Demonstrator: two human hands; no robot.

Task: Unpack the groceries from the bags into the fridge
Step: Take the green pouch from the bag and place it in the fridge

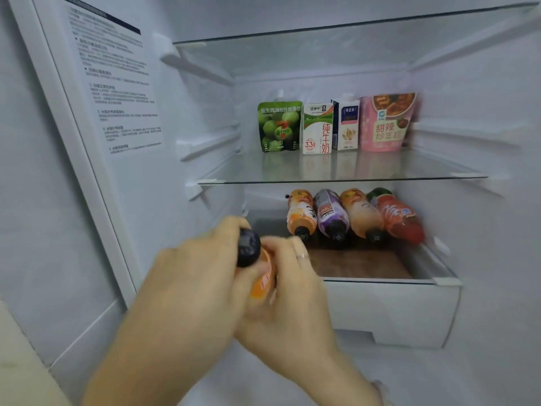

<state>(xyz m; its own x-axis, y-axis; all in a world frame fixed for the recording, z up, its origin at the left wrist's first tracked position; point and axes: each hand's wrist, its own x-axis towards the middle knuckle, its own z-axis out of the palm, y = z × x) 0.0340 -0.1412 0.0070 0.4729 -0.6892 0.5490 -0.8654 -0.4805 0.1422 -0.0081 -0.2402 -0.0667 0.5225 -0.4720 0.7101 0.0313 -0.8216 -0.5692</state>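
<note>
White fridge [468, 118] walls fill our view, with a printed notice [117, 92] on the left wall. Low in front, our left hand [196, 276] curls round the cap end of an orange drink bottle [263, 281], and our right hand [292, 291], a ring on one finger, wraps its body from the other side. Both hands are thus grasping the one bottle, which hangs in the air before the left front corner of the lower shelf [380, 280], resting on nothing.

We judge the step in hand to be stowing this bottle. Four drinks already lie on their sides on the lower shelf, caps toward us: an orange-label bottle [301, 213], a purple bottle [332, 215], a peach-label bottle [361, 213] and a red bottle [396, 218], packed side by side toward the right edge. The left part of that shelf is bare. The next move, we think, calls for tipping our bottle flat and sliding it in beside the orange-label bottle, passing under the front edge of the middle shelf [424, 172] without nudging the row.

Along the back edge of the middle shelf stand a green pouch [279, 127], a milk carton [317, 128], a smaller carton [348, 124] and a pink pouch [385, 121]. No bags are in view, so we cannot say how much remains.

Our bottle is blurred. We make out a bright orange body, a round black cap [248, 248] seemingly closed, and no readable lettering. Laid down, it looks likely to roll.
</note>
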